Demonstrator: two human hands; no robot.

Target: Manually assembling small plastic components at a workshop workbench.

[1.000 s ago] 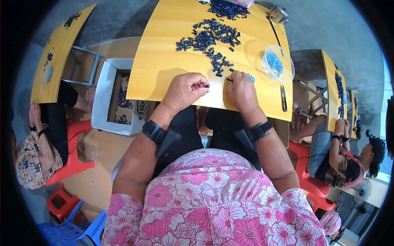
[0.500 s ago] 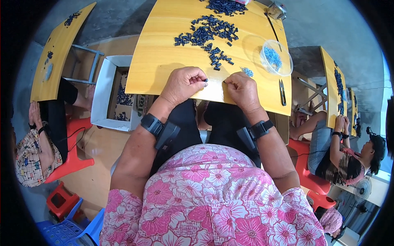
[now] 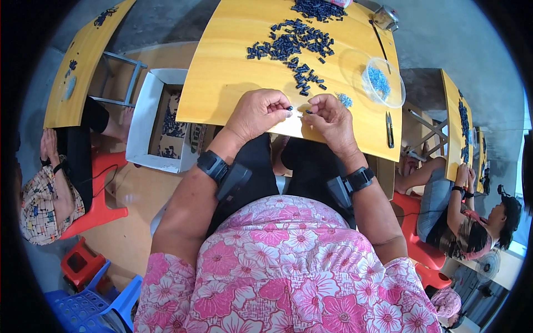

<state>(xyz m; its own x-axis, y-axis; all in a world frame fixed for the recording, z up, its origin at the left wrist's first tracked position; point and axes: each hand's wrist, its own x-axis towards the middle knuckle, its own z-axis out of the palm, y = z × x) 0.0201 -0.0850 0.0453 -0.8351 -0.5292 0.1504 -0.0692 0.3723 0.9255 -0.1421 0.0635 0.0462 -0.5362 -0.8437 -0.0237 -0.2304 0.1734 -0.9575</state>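
Over the near edge of the yellow table, my left hand pinches a small dark blue cylinder between thumb and fingertips. A short gap away, my right hand has thumb and forefinger closed on a tiny dark piece, too small to name surely. Beyond my hands lies a loose pile of similar dark blue cylinders. Small light blue pieces form a little heap beside my right hand. More of them fill part of a clear round tub farther right.
Black thread snips lie near the table's right edge. A thin dark stick and a metal can are at the far right. An open white box stands left, below table height. Other people sit at yellow tables on both sides.
The view has shifted slightly, so the table appears farther right. My right hand has turned and its fingers have lifted and loosened, showing the dark piece. My left hand keeps its pinch.
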